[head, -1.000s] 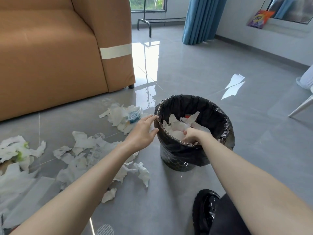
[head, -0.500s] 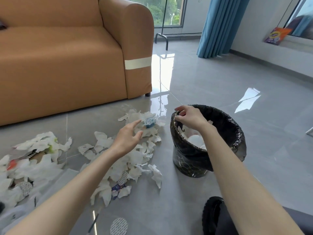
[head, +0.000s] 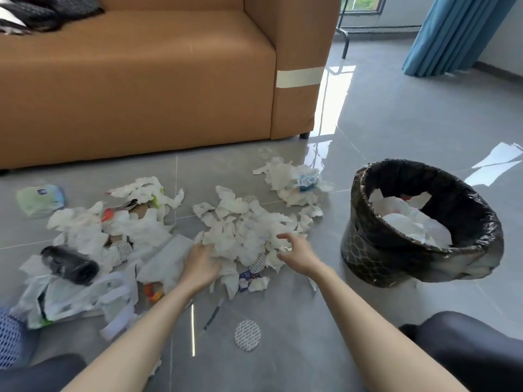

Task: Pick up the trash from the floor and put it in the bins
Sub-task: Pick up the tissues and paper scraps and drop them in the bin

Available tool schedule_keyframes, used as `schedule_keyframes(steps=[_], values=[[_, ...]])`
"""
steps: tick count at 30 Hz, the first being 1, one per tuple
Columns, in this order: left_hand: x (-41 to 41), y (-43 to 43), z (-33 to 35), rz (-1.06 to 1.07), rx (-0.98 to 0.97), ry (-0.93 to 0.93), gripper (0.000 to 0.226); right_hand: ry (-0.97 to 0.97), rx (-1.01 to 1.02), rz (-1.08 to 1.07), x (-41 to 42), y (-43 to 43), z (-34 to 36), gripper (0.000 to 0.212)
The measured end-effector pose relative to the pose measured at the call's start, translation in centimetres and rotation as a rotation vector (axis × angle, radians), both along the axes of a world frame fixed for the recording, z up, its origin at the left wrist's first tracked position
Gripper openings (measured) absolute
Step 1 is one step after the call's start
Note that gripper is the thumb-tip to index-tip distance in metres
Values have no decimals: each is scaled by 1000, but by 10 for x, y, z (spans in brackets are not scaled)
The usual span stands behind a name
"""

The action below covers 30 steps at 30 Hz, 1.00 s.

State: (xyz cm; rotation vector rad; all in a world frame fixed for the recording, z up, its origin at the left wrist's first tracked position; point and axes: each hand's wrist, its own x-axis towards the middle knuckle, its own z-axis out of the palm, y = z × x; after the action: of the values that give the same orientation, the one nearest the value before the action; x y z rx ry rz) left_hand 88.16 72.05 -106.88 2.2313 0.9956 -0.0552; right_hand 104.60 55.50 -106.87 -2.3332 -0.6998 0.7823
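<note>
– So, where does the person stand with the trash?
– Both hands are down at the middle paper pile (head: 246, 233) on the floor (head: 396, 123). The bin (head: 368, 250) stands near, to the right, and already holds white scraps. The left hand (head: 201, 267) lies on the pile's left edge with its fingers pushed in among the paper. Whether they pinch any cannot be told. The right hand (head: 297, 254) hovers at the right edge, fingers spread and curved, holding nothing.
– How should the scoop go?
– It is probably best to draw both hands inward under the scraps and press them into one wad. Lifting should wait until the wad is tight, since loose torn bits would likely shed on the way. The bin appears to lean, so dropping from straight above its mouth seems safer than tossing. The left pile (head: 113, 230), the far pile (head: 294, 182) and the round disc (head: 247, 335) near the person are left to do.
</note>
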Motion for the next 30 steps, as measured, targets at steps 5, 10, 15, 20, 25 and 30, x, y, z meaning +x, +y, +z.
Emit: schedule_keyframes(steps=[5,10,15,20,25,30], values=[[-32,11,-43,11,10,264,70,-7,-113,13,-35,17,-47,67],[-52,15,-64,89,60,286,79,38,-211,61,-46,39,-68,93],[-69,16,-90,106,-86,275,87,-69,-362,200,-53,35,-93,80],[-74,0,-99,83,-33,242,68,-313,-285,146,-73,34,-102,32],[-73,-8,-98,69,-35,92,41,-270,-238,176,-77,25,-98,17],[-59,-7,-87,159,-94,-82,37,-187,-115,62,-64,17,-88,23]])
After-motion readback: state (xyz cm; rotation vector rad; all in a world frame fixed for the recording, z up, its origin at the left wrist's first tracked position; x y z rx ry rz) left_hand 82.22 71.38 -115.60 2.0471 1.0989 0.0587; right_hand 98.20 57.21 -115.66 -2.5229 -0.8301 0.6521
